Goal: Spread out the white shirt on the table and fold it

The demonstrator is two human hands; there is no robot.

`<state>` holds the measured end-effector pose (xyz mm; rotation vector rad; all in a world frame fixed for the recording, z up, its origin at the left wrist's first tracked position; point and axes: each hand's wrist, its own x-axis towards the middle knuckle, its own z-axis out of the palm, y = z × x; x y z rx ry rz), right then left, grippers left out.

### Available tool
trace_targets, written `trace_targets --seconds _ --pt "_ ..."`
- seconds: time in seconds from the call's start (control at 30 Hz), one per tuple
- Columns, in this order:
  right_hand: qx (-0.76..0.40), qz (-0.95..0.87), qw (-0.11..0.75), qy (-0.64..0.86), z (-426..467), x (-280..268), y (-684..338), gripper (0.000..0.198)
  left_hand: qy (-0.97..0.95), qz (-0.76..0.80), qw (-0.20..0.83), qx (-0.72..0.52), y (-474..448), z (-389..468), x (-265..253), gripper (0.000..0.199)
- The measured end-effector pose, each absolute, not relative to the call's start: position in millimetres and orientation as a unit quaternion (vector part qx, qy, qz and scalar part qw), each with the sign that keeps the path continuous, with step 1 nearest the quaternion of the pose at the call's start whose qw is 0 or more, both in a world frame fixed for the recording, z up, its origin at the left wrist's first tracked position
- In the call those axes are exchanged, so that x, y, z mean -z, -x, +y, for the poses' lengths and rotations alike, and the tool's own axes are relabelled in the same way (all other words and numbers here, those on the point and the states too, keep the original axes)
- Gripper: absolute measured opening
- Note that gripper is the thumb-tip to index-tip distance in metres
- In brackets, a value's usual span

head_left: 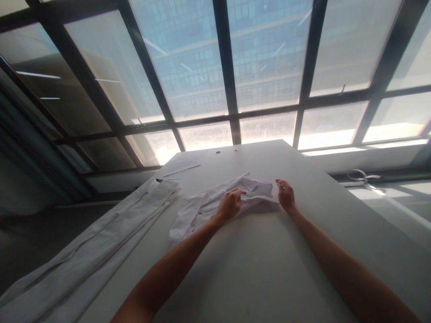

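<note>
On the table (249,269) we seem to be arranging cloth (206,209); our left hand (230,204) touches it, grip unclear; our right hand (285,194), at its three o'clock, looks released; next likely calls for gripping.

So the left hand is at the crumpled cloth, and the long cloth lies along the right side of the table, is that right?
Not quite: the long cloth lies along the table's left side, as the head view shows. The rest is right.
</note>
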<state>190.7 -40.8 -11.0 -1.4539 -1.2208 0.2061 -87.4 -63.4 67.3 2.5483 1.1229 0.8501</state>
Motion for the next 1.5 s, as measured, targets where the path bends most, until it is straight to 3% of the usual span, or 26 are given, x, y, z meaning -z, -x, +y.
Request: trace_targets --seconds 0.1,0.23,0.37,0.57,0.7,0.8,0.97,1.1,1.23,1.37,1.5 --pt "0.022 -0.606 0.531 0.592 -64.1 -9.9 -163.5 0.041 -0.852 0.488 0.051 -0.183 160.9 -23.7 -70.9 0.035" --pt "0.058 -0.762 0.398 0.509 -100.7 -26.0 -102.6 0.033 -0.838 0.543 0.044 -0.043 243.6 7.8 -47.6 0.047" --pt "0.047 -0.825 0.285 0.485 -117.4 -17.9 -53.2 0.055 -0.835 0.546 0.026 -0.062 274.0 11.5 -24.9 0.05" --pt "0.04 -0.804 0.202 0.558 -104.6 -10.5 -62.6 0.039 -0.789 0.604 -0.034 -0.106 241.4 -5.5 -24.0 0.036" --pt "0.074 -0.76 0.194 0.616 -87.6 -11.2 -103.7 0.035 -0.742 0.666 -0.038 -0.07 202.0 -21.1 -35.6 0.039" --pt "0.058 -0.695 0.196 0.689 -75.7 -6.1 -146.2 0.034 -0.772 0.631 0.021 -0.075 174.7 -28.9 -40.5 0.04" --pt "0.023 -0.613 0.265 0.744 -66.0 6.8 -197.0 0.039 -0.822 0.533 0.116 -0.162 149.7 -30.1 -35.3 0.025" --pt "0.041 -0.602 0.321 0.73 -62.9 9.2 -191.2 0.041 -0.801 0.469 0.201 -0.314 157.0 -34.7 -35.5 0.017" --pt "0.041 -0.65 0.351 0.673 -63.0 5.9 -165.0 0.039 -0.769 0.44 0.324 -0.332 192.5 -48.0 -50.5 0.039" --pt "0.032 -0.741 0.341 0.578 -66.8 4.9 -142.4 0.034 -0.763 0.431 0.416 -0.243 246.3 -53.7 -64.5 0.059" --pt "-0.003 -0.794 0.306 0.526 -69.8 6.7 -130.9 0.034 -0.789 0.478 0.365 -0.125 277.0 -50.9 -74.5 0.076"
